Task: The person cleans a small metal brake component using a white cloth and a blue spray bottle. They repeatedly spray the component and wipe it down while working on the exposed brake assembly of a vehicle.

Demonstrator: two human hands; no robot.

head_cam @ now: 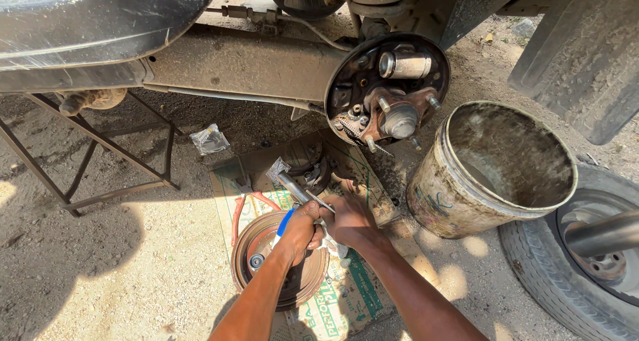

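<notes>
I see both hands meeting low in the middle of the view, over a sheet of cardboard (346, 294) spread on the sandy ground. My left hand (301, 229) is clenched around a pair of pliers (297, 192); its blue-covered handle sticks out below the fist and the metal nose points up and away from me. My right hand (351, 220) is closed against the same tool from the other side, fingers curled, though I cannot tell exactly what they pinch. Both hands hover just above a rusty brake drum (279, 261) that lies flat on the cardboard, open face up.

Room is tight ahead. The bare wheel hub (397, 118) with its studs and round backing plate (353, 75) hangs close above and beyond the hands, at the end of the axle beam (239, 65). To the right, a dirty bucket (489, 168) stands with its rim near my right forearm, and a tyre (566, 274) lies just behind it. A small heap of brake parts (309, 168) sits between the hands and the hub. The open side is left: bare sand runs out to a metal stand (100, 155), with a small plastic bag (210, 140) lying apart.
</notes>
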